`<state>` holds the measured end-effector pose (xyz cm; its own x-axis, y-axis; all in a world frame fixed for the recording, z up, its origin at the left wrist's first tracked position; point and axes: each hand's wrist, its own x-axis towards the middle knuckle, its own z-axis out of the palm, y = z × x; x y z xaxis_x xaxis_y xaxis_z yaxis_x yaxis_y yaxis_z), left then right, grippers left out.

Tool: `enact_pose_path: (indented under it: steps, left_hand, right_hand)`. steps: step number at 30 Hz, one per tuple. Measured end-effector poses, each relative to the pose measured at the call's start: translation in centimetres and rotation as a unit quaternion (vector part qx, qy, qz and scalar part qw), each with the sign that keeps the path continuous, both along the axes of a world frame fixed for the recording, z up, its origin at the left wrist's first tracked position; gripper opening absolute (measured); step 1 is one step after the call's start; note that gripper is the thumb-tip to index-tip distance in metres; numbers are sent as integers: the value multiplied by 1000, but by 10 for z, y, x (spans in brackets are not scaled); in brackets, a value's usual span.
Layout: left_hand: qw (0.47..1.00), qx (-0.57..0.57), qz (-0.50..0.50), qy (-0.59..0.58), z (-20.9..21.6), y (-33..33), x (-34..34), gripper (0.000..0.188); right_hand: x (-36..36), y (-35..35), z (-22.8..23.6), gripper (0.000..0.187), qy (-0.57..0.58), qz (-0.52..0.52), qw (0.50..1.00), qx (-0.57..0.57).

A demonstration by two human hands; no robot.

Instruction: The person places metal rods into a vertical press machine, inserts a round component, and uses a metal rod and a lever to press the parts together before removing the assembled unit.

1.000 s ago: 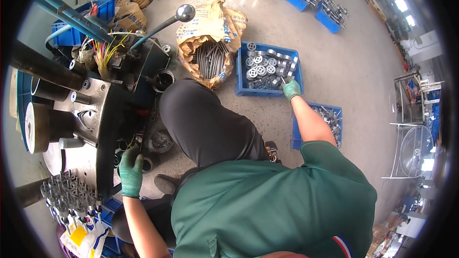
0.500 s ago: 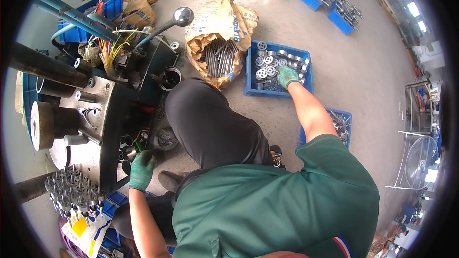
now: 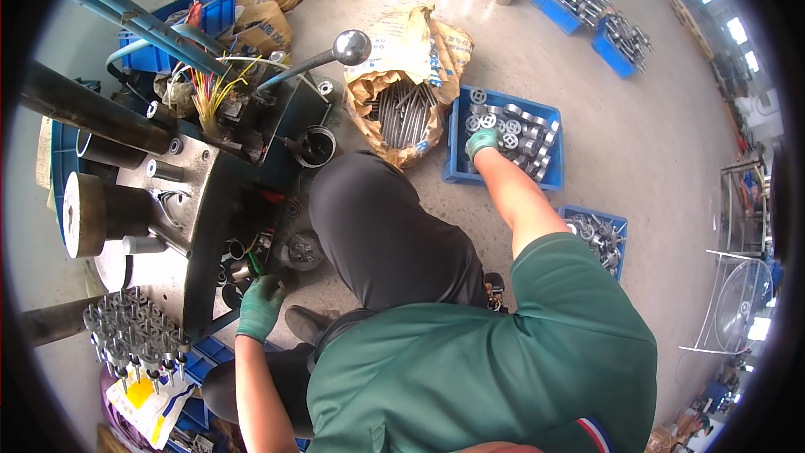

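Note:
My right hand [image 3: 482, 143], in a green glove, reaches over the near left side of a blue crate [image 3: 457, 174]. Its fingers touch the round silver metal parts with holes [image 3: 509, 127] piled inside. The back of the hand hides most of the fingers and anything in them. My left hand [image 3: 262, 305], gloved in green with darkened fingertips, hangs low beside the machine table [image 3: 184, 239]. Its fingers are curled in, and I cannot make out what they hold. A thin green stick [image 3: 254, 262] shows just beyond them, close to dark cylindrical parts.
A torn paper sack [image 3: 394, 67] of metal rods [image 3: 404, 113] stands left of the crate. A ball-ended lever [image 3: 351, 48] juts from the machine. Several assembled parts [image 3: 134, 331] stand on the table's near corner. Another blue crate [image 3: 622, 262] holds metal parts at right.
My right hand has shifted from the crate's near middle toward its left side. The left hand stays beside the machine. The whole view has moved slightly.

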<state>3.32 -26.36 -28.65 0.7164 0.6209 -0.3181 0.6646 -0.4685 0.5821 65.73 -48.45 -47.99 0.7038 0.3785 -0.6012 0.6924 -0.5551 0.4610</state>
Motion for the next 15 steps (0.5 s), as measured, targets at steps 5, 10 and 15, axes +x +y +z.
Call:
enact_pose_path:
  steps: [5,10,15]
  left_hand:
    - [1000,12,-10,-4,-4,-1,-7,27]
    - [999,23,-15,19,1,-1,-2,24]
    - [999,27,-19,24,8,-3,2,24]
  right_hand:
    - [10,-4,2,33,8,-6,995,100]
    - [14,-13,30,31,-15,62,990,127]
    - [29,-35,49,33,-20,16,986,164]
